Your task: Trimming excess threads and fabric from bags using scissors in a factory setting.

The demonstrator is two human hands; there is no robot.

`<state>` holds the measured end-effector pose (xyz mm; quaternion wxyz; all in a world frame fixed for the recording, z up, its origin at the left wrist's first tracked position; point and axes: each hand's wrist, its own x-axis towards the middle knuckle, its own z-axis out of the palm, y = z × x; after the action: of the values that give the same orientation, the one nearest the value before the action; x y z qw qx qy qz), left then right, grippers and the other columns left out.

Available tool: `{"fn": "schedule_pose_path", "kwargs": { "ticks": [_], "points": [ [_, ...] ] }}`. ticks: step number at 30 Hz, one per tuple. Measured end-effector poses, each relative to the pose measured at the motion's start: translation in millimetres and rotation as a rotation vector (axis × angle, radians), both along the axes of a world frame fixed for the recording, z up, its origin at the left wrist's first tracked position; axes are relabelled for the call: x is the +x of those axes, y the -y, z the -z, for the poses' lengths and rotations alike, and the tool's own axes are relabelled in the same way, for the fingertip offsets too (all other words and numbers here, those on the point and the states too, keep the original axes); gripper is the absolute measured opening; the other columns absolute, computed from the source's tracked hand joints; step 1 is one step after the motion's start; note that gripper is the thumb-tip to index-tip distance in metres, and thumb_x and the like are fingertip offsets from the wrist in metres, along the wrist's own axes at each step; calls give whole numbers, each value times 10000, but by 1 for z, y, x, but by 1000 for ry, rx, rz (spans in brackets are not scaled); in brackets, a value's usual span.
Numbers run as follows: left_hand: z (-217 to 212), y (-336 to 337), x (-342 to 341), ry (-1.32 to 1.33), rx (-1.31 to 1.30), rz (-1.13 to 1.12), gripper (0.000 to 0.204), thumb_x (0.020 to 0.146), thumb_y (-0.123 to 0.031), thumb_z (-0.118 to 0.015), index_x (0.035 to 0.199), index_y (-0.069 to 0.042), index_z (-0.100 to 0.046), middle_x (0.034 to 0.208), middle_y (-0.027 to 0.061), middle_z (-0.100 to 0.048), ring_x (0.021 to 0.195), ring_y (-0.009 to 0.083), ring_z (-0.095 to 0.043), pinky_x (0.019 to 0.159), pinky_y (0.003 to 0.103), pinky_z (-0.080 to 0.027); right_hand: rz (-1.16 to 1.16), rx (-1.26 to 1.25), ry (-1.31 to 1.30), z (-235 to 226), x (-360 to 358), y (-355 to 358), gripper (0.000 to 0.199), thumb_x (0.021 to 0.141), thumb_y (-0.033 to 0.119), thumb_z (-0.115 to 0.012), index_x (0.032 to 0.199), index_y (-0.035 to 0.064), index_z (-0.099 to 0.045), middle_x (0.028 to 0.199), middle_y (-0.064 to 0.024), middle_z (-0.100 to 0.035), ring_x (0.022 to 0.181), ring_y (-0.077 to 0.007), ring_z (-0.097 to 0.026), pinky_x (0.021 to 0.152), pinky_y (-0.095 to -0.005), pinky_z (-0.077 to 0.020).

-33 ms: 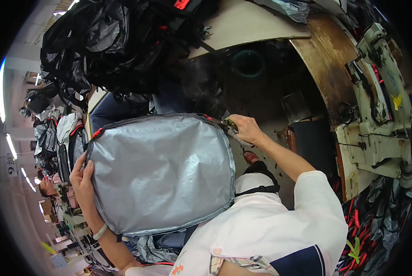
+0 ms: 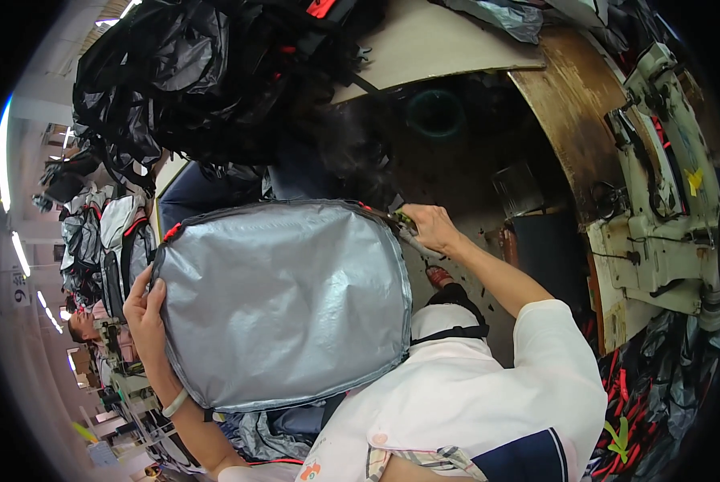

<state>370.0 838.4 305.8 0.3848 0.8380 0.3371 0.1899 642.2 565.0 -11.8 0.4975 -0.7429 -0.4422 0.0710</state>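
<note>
Head: left fingers (image 2: 137, 300) closed on bag (image 2: 283, 309)

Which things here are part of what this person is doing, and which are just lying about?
In hand:
- silver bag piece with a dark edge, gripped by the left hand
- small tool, mostly hidden in the right hand at the piece's upper right corner

Lying about:
- dark heap of bags
- pale machine
- red and black scraps, lower right

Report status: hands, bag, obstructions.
Left hand on bag's left edge. Right hand at far right corner, gripping partly hidden tool. Bag silver side up, creased. Dark pile beyond, not covering silver.
</note>
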Motion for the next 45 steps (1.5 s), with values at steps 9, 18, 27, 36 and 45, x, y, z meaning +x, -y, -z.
{"fn": "schedule_pose_path", "kwargs": {
  "ticks": [9, 18, 27, 36, 45],
  "points": [
    [2, -19, 6, -47, 8, -56, 302, 871, -72, -569, 1126, 90, -566, 950, 28, -615, 822, 62, -542, 739, 180, -422, 1, -70, -129, 14, -2, -21, 256, 730, 254, -626, 750, 14, -538, 671, -224, -573, 682, -408, -584, 581, -459, -453],
    [33, -37, 50, -4, -152, 6, 247, 873, -157, -589, 1012, 40, -641, 823, -40, -601, 725, 26, -500, 654, 171, -392, -116, 110, 352, -75, 65, -120, 459, 616, 123, -673, 1018, 2, -489, 1048, -179, -510, 1000, -343, -500, 817, -401, -442],
    [46, -44, 67, -19, -272, -19, 245, 877, -184, -582, 979, 29, -649, 797, -47, -598, 717, 20, -493, 666, 175, -398, -415, 94, 519, -137, 62, -226, 434, 584, 143, -662, 941, 5, -457, 964, -129, -488, 916, -316, -474, 761, -383, -446],
    [50, -52, 76, -21, -291, -25, 244, 878, -196, -578, 945, 28, -648, 758, -55, -582, 696, 17, -476, 639, 178, -388, -508, 169, 571, -154, 73, -241, 370, 598, 172, -672, 899, 27, -512, 901, -101, -559, 888, -282, -541, 701, -379, -470],
    [54, -54, 77, -54, -256, -15, 268, 864, -219, -588, 939, 28, -658, 744, -48, -578, 687, 30, -472, 643, 197, -395, -533, 110, 569, -140, 74, -243, 327, 614, 222, -658, 830, 12, -530, 802, -128, -588, 822, -310, -586, 647, -398, -462]
  ]
}}
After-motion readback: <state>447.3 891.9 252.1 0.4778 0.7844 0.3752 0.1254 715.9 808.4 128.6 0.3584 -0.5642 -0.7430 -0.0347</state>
